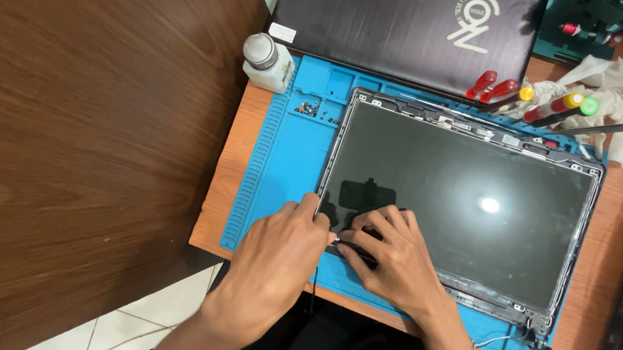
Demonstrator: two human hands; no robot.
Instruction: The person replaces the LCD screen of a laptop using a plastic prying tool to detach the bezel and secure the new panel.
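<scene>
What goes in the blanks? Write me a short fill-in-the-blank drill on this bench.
1. Both hands, left hand and right hand, press on the near-left corner of the laptop ____ panel.
2. The panel lies on a ____ mat.
3. The white bottle stands at the mat's far ____ corner.

Missing: screen; blue; left

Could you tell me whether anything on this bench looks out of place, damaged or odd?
The laptop screen panel lies on the blue mat with its bezel off, bare metal frame and loose cable showing at the near right corner. Both hands, left hand and right hand, work at its near left corner. Tiny screws sit loose in a mat compartment. Nothing looks spilled.
</scene>
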